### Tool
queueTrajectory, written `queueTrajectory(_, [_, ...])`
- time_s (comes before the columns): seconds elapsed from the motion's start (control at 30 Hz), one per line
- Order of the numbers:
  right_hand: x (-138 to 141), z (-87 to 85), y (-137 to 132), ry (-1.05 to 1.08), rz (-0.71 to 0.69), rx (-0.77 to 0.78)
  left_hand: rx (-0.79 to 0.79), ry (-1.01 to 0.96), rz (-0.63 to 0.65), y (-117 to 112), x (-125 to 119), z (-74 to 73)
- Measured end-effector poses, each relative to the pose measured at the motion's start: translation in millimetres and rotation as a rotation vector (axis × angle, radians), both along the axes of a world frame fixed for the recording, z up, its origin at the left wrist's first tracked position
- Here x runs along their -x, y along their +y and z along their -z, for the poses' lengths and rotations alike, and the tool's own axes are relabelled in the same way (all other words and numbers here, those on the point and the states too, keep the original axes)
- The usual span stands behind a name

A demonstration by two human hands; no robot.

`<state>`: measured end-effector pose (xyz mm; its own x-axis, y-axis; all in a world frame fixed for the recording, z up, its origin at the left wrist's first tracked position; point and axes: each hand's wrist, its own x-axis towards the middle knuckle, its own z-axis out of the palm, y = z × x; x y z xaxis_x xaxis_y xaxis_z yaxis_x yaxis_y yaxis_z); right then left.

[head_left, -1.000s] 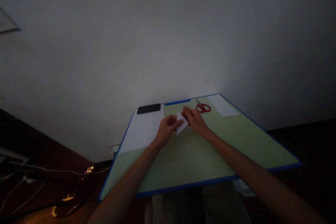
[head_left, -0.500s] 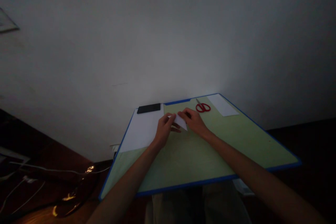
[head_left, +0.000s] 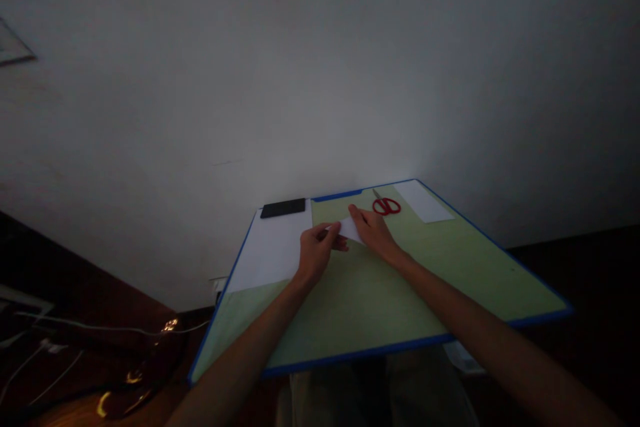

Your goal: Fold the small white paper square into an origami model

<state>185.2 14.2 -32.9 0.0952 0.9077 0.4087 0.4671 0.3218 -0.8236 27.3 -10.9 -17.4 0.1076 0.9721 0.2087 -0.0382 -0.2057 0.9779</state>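
Note:
Between my hands is a small folded piece of white paper [head_left: 351, 229], held just over the table. My left hand [head_left: 317, 248] pinches its left end between thumb and fingers. On the other side, my right hand [head_left: 373, 230] grips the right end, thumb on top; its other fingers are partly hidden. Red-handled scissors [head_left: 387, 205] lie just beyond my right hand. Left of my left hand, a large white sheet [head_left: 270, 250] lies flat, with a flat black object [head_left: 283, 208], perhaps a phone, across its far edge.
The pale green table [head_left: 360, 307] has a blue rim and stands against a grey wall [head_left: 320, 67]. A white paper strip [head_left: 424, 201] lies at its far right. White cables [head_left: 110, 328] run across the dim area at lower left.
The paper has turned in my hands, its point no longer hanging down toward me. My left hand has shifted slightly nearer and right; my right thumb has moved up along the paper.

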Motion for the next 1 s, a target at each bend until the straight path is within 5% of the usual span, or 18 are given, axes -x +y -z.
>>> queueTrajectory(0.4, [-2,-3.0,-1,-0.046,-0.056,-0.112,0.005,0.007,0.021,-2,0,-3.4])
queueTrajectory(0.73, [-6,-9.9,-6,-0.180,-0.250,-0.226,0.151,-0.049,0.277,3,8,-6.9])
queueTrajectory(1.0, [-7,-10.4,-6,-0.259,-0.387,-0.244,0.127,-0.034,0.347,8,12,-1.0])
